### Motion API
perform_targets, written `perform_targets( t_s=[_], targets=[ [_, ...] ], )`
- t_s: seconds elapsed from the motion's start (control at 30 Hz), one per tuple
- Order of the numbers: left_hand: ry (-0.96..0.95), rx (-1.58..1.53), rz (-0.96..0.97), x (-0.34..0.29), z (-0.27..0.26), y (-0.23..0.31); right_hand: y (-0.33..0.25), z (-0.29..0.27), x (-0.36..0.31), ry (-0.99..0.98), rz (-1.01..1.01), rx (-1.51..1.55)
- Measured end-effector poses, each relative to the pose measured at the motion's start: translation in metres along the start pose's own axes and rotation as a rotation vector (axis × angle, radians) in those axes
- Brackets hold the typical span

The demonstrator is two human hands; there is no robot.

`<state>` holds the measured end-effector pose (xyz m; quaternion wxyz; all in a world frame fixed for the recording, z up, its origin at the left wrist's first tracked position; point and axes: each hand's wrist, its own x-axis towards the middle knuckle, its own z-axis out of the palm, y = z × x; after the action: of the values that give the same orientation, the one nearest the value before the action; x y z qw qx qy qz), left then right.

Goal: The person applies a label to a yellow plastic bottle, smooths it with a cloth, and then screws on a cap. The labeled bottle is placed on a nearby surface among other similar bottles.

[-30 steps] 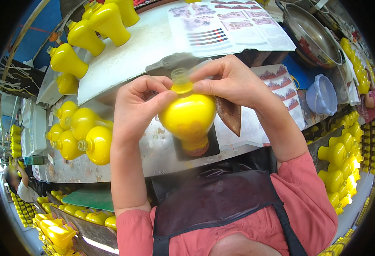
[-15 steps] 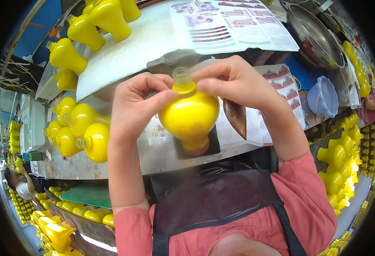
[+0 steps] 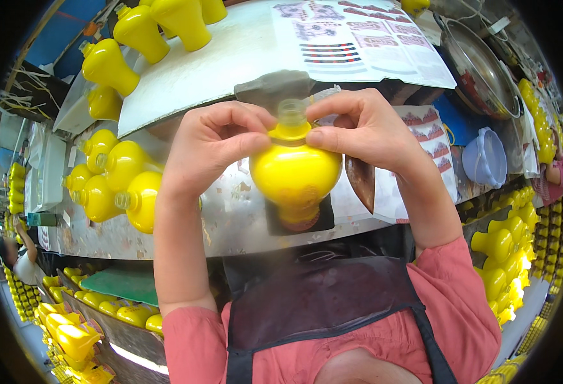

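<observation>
A glossy yellow bottle (image 3: 296, 176) with a clear glass neck stands upright on a dark pad (image 3: 275, 221) in front of me. A narrow dark strip (image 3: 286, 141), which looks like a decal, curves round the foot of its neck. My left hand (image 3: 227, 134) is closed in a pinch at the strip's left end, thumb against the bottle's shoulder. From the right, my right hand (image 3: 352, 125) pinches at the other end in the same way. The fingertips partly hide the strip's ends. Just right of the bottle lies a brown pointed scraper-like blade (image 3: 361, 185).
Several yellow bottles (image 3: 128, 165) lie at left; more stand beyond the white board (image 3: 230, 57). Printed decal sheets (image 3: 358, 38) cover its right part. A pale blue bucket (image 3: 484, 158) and a large metal pan (image 3: 480, 64) stand at right. Another person (image 3: 25, 259) is far left.
The bottle and both hands appear slightly further right as the whole view has shifted. The fingers stay at the neck's foot, where the dark strip now shows more plainly.
</observation>
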<state>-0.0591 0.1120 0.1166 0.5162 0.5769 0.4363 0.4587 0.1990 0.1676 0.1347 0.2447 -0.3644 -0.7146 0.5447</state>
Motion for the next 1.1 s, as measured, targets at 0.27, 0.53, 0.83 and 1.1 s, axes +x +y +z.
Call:
perform_targets(
  t_s=[0.27, 0.53, 0.83, 1.1],
  targets=[
    [-0.065, 0.048, -0.009, 0.011, -0.002, 0.001, 0.001, 0.001, -0.005, 0.006, 0.036, 0.037],
    [-0.161, 0.047, -0.042, 0.019, -0.007, 0.006, 0.002, 0.003, -0.007, 0.027, 0.026, 0.062],
    [0.014, 0.069, -0.086, 0.016, 0.003, 0.001, 0.009, 0.007, -0.007, 0.035, 0.034, 0.051],
    [0.329, 0.191, 0.147, -0.033, 0.038, 0.004, 0.011, 0.006, -0.006, 0.033, 0.082, 0.056]
  ],
)
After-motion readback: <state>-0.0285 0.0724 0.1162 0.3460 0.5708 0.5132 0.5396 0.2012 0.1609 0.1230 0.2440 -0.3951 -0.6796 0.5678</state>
